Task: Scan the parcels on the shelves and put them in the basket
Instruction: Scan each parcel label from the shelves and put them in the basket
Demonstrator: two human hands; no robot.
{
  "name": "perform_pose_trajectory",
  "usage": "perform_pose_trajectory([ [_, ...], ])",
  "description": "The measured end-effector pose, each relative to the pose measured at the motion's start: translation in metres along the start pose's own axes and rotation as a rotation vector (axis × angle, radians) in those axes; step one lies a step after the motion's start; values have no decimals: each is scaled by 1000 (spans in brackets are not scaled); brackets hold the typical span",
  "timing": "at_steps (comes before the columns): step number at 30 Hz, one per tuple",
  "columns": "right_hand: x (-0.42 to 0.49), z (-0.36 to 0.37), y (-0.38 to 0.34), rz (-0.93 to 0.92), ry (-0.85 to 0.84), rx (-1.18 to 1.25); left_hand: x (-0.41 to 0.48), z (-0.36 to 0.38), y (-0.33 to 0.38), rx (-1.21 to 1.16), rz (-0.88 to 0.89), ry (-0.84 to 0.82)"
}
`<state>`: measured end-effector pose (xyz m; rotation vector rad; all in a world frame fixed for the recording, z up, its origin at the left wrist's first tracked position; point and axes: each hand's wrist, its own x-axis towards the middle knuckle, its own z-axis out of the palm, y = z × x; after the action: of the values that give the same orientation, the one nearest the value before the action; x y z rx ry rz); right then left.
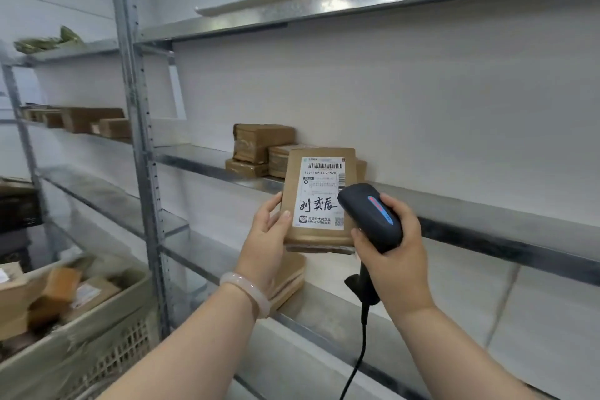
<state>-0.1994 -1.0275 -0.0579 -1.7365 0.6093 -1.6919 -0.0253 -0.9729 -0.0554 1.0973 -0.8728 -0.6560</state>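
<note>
While pinching one parcel (pixel 319 201) by its left edge in the left hand (pixel 269 230), before the middle shelf (pixel 201 159) — gripping one scanner (pixel 370 217) in the right hand (pixel 396 253).
May misread with the nose crowding the label (pixel 321 185), or slip from so light a pinch; about four parcels (pixel 259 140) shelved behind, several blurred in one basket (pixel 97 318).

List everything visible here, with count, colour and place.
flat cardboard parcel with white label: one, brown, held before middle shelf
handheld barcode scanner: one, black, pointed at that label
cardboard shelf parcels: several, brown, middle shelf, behind
stacked parcels: about two, brown, lower shelf
far parcels: several, brown, left rack
plastic lattice basket: one, beige, lower left, holds parcels
metal shelf racks: two, grey, along wall
bracelet: one, pale, left wrist
left hand: one, holds the parcel
right hand: one, grips the scanner
</note>
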Motion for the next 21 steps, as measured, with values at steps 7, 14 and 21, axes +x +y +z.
perform_pose_trajectory([
  [7, -61, 52, 21, 24, -240, -12, -38, -87, -32, 20, -135, 147],
  [14, -113, 100, 40, 95, -388, -1, -78, -158, -60, 8, -218, 322],
  [21, -142, 148, 53, 171, -566, -6, -98, -218, -82, -9, -255, 369],
])
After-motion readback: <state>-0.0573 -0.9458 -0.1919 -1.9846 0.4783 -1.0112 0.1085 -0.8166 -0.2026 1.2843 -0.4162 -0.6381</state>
